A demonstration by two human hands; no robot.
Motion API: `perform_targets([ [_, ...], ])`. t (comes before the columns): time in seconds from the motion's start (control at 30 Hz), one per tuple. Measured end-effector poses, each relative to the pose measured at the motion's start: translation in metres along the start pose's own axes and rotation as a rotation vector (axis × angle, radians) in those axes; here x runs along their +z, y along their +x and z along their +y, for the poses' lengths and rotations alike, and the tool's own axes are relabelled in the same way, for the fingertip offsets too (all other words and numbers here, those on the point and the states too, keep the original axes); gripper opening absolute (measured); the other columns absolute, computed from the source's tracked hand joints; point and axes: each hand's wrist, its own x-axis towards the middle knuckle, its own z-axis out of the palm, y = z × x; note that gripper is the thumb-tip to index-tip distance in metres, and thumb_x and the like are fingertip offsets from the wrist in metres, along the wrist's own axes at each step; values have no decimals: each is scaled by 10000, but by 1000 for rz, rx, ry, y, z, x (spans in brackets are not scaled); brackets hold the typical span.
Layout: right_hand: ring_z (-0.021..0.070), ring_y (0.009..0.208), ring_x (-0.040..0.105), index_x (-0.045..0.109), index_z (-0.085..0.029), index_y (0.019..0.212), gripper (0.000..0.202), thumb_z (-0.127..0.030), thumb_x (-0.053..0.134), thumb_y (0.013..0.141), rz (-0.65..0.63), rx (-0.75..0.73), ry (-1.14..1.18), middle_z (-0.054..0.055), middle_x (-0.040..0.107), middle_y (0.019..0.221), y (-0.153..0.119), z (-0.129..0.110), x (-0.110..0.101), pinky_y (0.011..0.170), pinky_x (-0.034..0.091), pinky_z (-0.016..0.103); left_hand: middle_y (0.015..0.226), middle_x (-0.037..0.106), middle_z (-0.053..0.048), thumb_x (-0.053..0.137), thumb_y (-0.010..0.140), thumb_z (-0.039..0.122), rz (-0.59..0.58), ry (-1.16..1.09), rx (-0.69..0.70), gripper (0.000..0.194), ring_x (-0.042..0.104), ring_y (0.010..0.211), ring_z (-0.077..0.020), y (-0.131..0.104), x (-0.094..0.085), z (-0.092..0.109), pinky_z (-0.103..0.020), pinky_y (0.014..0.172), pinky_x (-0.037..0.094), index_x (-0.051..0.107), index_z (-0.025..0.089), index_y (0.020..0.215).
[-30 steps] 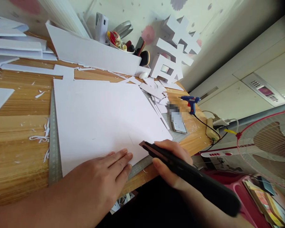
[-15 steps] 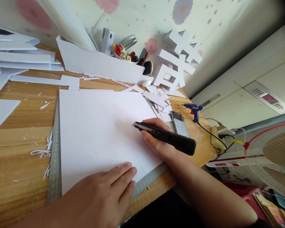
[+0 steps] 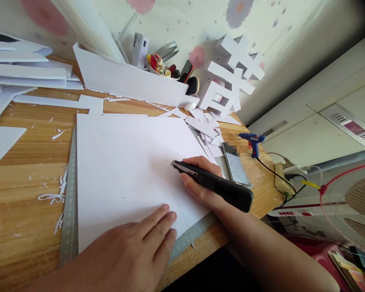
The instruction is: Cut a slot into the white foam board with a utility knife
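Note:
A black utility knife (image 3: pixel 215 180) rests in the closed fingers of my right hand (image 3: pixel 205 190), its blade out and pointing left above a large white board (image 3: pixel 118 158). I cannot tell whether the tip touches the surface. Flat on the board's near edge lies my left hand (image 3: pixel 136 247), fingers stretched out and holding nothing. A short pencil mark shows left of centre, and a faint line runs between the two hands. Beneath the board, a grey-green cutting mat (image 3: pixel 68 211) shows along the left and near edges.
White offcuts (image 3: pixel 203 125) and a phone (image 3: pixel 235 164) lie right of the board. A blue glue gun (image 3: pixel 252 142) stands at the table's right edge, its cable hanging to a power strip. Behind are a white holder (image 3: pixel 130 81) with tools and white cut-out characters (image 3: pixel 228 77). Board sheets (image 3: pixel 27 75) are stacked left.
The view has shifted slightly. My right hand tilts the knife a little, its handle end now lower. My left hand stays flat on the board.

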Motion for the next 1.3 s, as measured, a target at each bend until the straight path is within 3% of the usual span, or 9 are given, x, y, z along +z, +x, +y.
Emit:
perform_targets([
  [0.27,128,745,714,694,-215,1080,233,-231,740,852,23,-9,-6,15,763,897,-1,-1,2,704,586,253,1227,752,-148,467,1003,245,-21,98,62,351,753,1059,-265,12,-14,-2,-333,832,623,777,148,1136],
  [0.8,128,680,667,692,-217,1045,207,-253,722,843,-36,26,-18,2,752,838,-5,-6,-3,625,531,263,1244,749,-147,455,1029,362,-26,55,49,405,734,1094,-255,10,-14,0,-330,890,591,767,144,1169],
  [1.0,132,683,659,689,-225,1044,200,-254,712,847,-47,21,-31,-4,744,831,-10,-8,-5,627,527,267,1233,752,-153,448,1001,240,-11,84,54,369,740,1075,-256,9,-14,-1,-339,900,587,773,130,1138],
  [1.3,135,687,656,682,-221,1055,197,-251,710,863,-57,-26,-32,-5,716,814,-17,-8,-8,637,536,266,1250,745,-156,456,964,201,-25,72,61,375,736,1095,-267,7,-15,-2,-341,885,591,762,123,1166],
])
